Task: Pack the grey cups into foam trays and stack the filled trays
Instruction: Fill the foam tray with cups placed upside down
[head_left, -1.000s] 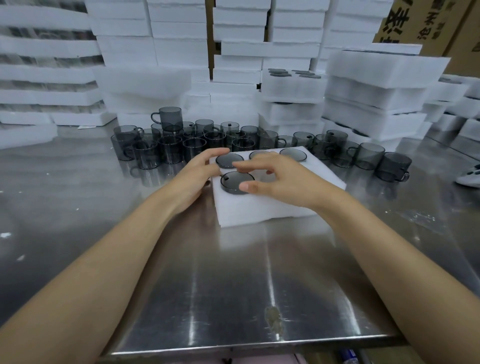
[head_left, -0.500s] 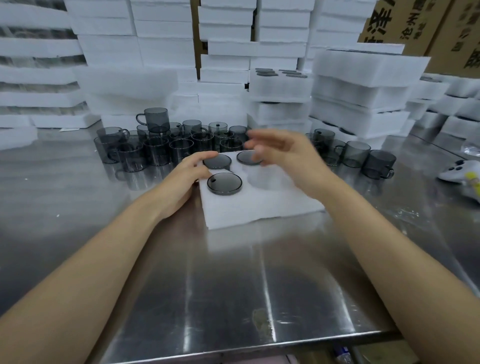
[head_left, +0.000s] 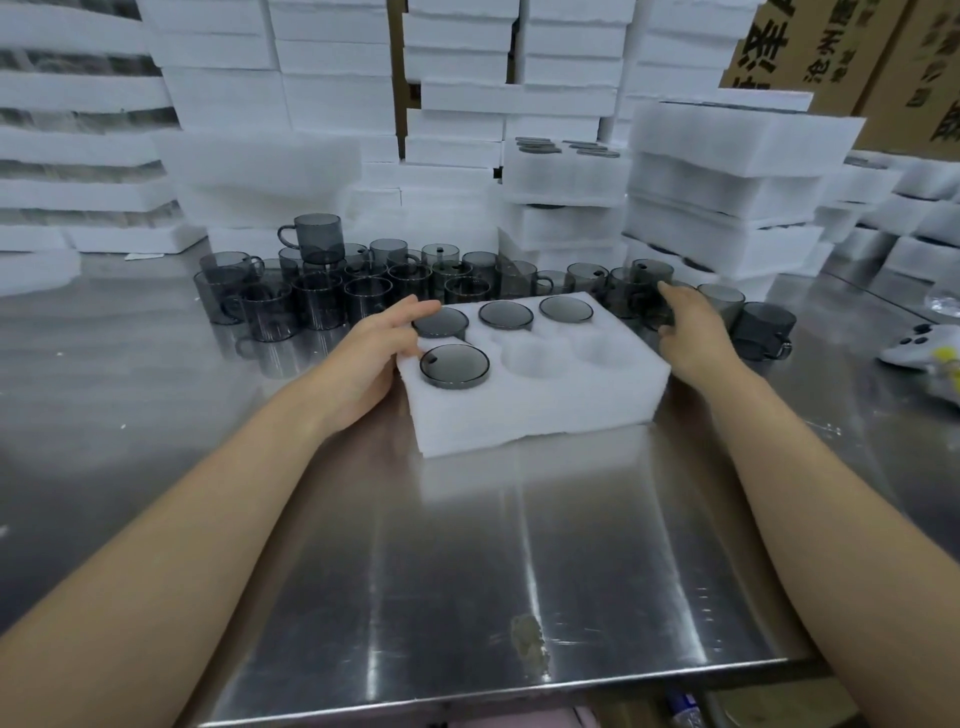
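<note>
1. Position of work. The foam tray (head_left: 545, 415) lies on the steel table (head_left: 467, 545) straight ahead of the person. Directions below are taken from the tray, with 12 o'clock pointing away from the person.
2. Fill state. Four seated cups (head_left: 454, 365) sit flush in their pockets: three along the 12 o'clock row and one at the 8 o'clock corner. Two empty pockets (head_left: 535, 358) remain, at 6 and 4 o'clock. In my judgement the tray is two-thirds packed and not ready to stack.
3. Left hand (head_left: 371, 358). It lies flat against the tray's 9 o'clock edge with fingers straight, their tips reaching over the 10 o'clock cup. It holds nothing. The likely purpose is to steady the light foam while cups are pressed in.
4. Right hand (head_left: 688, 332). It is out at 2 o'clock among the loose cups (head_left: 363, 291), with fingers and thumb spread wide about one of them. Contact cannot be confirmed. This is probably the fetch for a vacant pocket.
5. Stock. The loose cups stand in a band from 10 to 2 o'clock, within reach of either hand.
6. Finished goods. A filled stack (head_left: 566, 171) stands at 1 o'clock with cups showing on top.
7. Writing. The cartons (head_left: 810, 47) at 2 o'clock carry large dark Chinese characters, cropped and not reliably legible. No marking shows on the cups or the foam.
8. Other. A white device (head_left: 917, 351) lies at 3 o'clock.
</note>
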